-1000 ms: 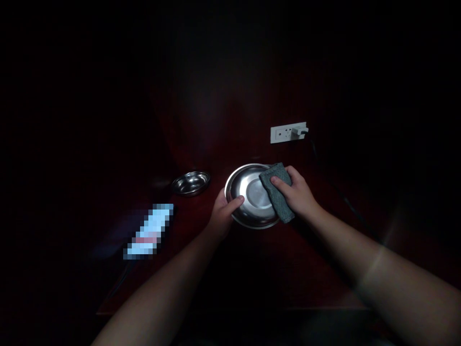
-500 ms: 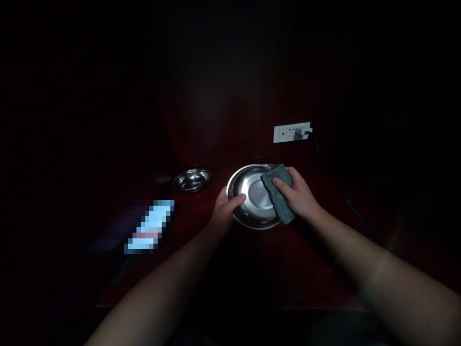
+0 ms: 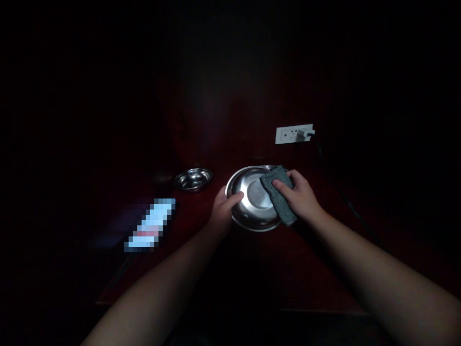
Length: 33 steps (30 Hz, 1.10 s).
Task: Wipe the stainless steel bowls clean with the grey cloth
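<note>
A shiny steel bowl (image 3: 254,216) is held up over the dark red table, its inside turned toward me. My left hand (image 3: 224,210) grips the left rim, with the thumb over the inner wall and the fingers hidden behind. A folded grey-green cloth (image 3: 279,192) lies across the bowl's right side. My right hand (image 3: 300,194) is closed on this cloth, thumb on top, pressing it at the right rim; its other fingers are mostly hidden behind the cloth and bowl.
Another steel bowl (image 3: 193,179) rests on the table (image 3: 201,206) to the left. A lit, blurred-out screen (image 3: 151,226) lies nearer on the left, with a cable by it. On the back wall is a white socket (image 3: 288,135) with a plug and a dark cord.
Hardly anything differs. Both hands keep their hold on the bowl and cloth, and the bowl has shifted very slightly; the view has moved a little too.
</note>
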Motion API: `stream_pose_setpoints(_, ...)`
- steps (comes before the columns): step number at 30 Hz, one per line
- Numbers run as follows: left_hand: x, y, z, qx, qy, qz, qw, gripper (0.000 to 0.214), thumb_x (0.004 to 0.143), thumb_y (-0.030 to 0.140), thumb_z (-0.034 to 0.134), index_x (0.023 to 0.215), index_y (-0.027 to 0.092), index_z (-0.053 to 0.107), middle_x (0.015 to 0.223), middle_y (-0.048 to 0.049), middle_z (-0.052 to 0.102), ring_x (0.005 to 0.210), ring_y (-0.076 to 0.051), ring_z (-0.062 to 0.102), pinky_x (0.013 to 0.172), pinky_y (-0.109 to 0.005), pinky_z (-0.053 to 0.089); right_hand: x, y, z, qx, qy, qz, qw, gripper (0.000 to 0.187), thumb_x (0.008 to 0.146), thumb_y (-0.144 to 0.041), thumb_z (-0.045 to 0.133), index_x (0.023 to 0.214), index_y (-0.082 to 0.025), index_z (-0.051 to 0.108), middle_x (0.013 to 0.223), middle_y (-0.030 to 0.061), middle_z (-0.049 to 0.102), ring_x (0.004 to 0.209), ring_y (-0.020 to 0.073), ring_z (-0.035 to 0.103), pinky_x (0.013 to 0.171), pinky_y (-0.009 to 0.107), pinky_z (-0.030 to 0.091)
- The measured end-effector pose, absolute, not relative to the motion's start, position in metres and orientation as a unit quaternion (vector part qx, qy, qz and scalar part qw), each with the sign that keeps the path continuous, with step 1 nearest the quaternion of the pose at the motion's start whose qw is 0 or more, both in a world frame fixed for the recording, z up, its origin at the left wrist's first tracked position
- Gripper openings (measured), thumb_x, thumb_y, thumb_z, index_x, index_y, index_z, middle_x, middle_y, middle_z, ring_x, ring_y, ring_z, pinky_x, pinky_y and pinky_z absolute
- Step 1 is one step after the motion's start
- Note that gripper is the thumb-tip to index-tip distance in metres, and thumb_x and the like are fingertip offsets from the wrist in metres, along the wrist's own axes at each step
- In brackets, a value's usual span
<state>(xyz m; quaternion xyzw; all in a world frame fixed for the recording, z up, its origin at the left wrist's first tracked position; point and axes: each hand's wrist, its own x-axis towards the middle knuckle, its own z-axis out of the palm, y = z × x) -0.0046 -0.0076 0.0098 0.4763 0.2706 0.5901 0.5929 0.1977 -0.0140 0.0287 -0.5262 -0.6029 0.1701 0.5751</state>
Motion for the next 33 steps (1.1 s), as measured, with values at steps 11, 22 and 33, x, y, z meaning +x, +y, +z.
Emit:
stream_pose_setpoints(11,-0.0036,-0.0047,0.0131,0.448,0.288,0.612,0.584,0.037,0.063,0.027,0.071,0.097,0.014,0.063,0.085,-0.0047,0.067,0.079,-0.021,0.062,0.075,-0.033,0.046,0.1996,-0.0151,0.0301,-0.473,-0.638,0.237,0.560,0.032,0.074,-0.051,0.063,0.083,-0.022,0.052,0.079,0.0011,0.057,0.071,0.0179,0.053,0.063,0.031,0.042)
stream_pose_setpoints(22,-0.0029,-0.0088,0.0147,0.461,0.295,0.613,0.570,0.035,0.064,0.028,0.071,0.095,0.015,0.064,0.086,-0.0042,0.068,0.080,-0.019,0.062,0.073,-0.030,0.045,0.1953,-0.0150,0.0298,-0.468,-0.631,0.254,0.564,0.033,0.073,-0.050,0.064,0.083,-0.023,0.048,0.078,-0.0006,0.055,0.071,0.0167,0.051,0.064,0.030,0.041)
stream_pose_setpoints(33,-0.0024,-0.0072,0.0138,0.475,0.300,0.598,0.572,0.038,0.065,0.030,0.072,0.099,0.015,0.062,0.089,-0.0052,0.068,0.083,-0.022,0.062,0.076,-0.033,0.046,0.1963,-0.0155,0.0270,-0.484,-0.638,0.211,0.560,0.034,0.075,-0.053,0.061,0.086,-0.024,0.046,0.081,0.0002,0.055,0.075,0.0191,0.053,0.067,0.034,0.044)
